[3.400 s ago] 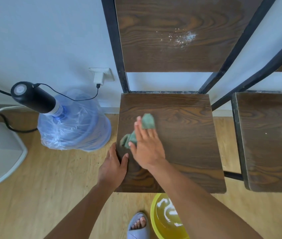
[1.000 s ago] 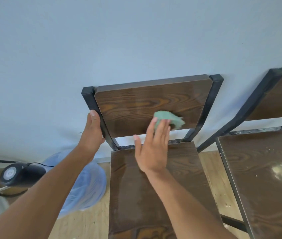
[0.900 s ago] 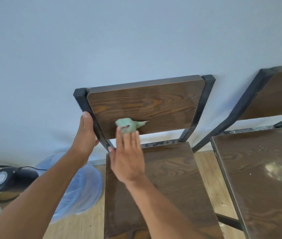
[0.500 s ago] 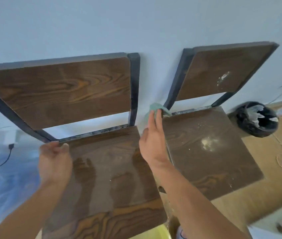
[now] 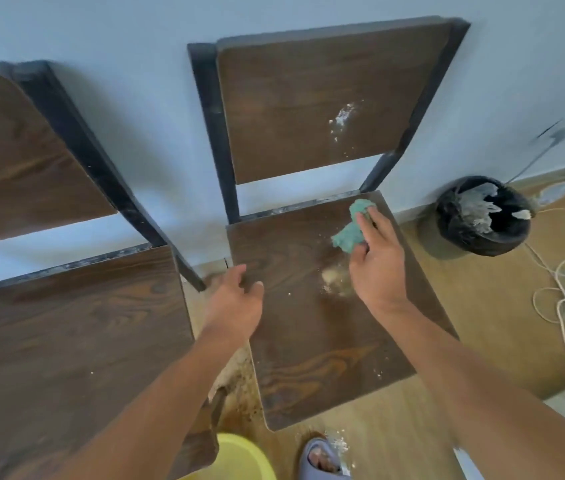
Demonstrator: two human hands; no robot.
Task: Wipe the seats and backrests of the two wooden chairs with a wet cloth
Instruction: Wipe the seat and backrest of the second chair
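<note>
Right hand (image 5: 376, 261) presses the green cloth (image 5: 352, 230) flat on the far right corner of the right chair's seat (image 5: 312, 327), fingers spread over it; best sweep toward the pale residue (image 5: 334, 280) just beside the palm. Left hand (image 5: 236, 303) rests loose at the seat's left edge, holding nothing.

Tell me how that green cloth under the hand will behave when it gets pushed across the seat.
The green cloth looks bunched and creased under the right hand, so it is probably floppy and will crumple. It likely drags rather than slides on the seat.
</note>
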